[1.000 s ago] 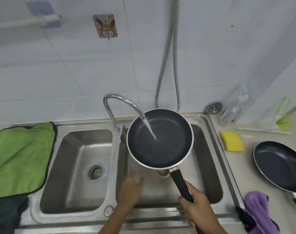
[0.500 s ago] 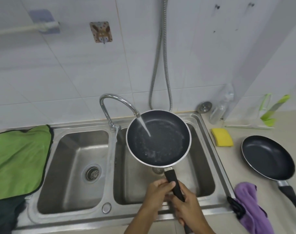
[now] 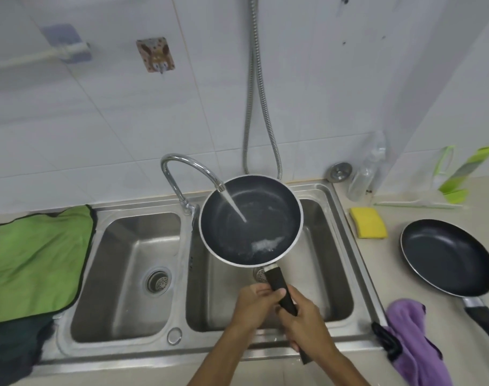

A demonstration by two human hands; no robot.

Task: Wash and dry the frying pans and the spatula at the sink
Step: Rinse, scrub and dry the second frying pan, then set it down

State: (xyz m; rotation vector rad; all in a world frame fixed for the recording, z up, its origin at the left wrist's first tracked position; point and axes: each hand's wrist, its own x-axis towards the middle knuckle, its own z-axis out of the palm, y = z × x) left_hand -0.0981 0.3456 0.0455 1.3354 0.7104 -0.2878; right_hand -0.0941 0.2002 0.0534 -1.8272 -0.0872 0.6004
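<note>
Frying pan point(image 3: 251, 218) hangs over the right basin point(image 3: 331, 274) under the tap point(image 3: 182, 168), with its handle point(image 3: 276, 280) pointing back near-right into both grips, left hand point(image 3: 253, 305) just ahead of right hand point(image 3: 307, 323).

Both forearms lie close together, side by side. The left hand point(image 3: 253, 305) curls around the pan handle point(image 3: 275, 280) from the left side. The right hand point(image 3: 307, 323) grips the same handle just behind it.

Two frying pans point(image 3: 265, 213) point(image 3: 446, 254); two sink basins point(image 3: 126, 274) point(image 3: 332, 280); one sponge point(image 3: 368, 222); one faucet point(image 3: 187, 160).
</note>
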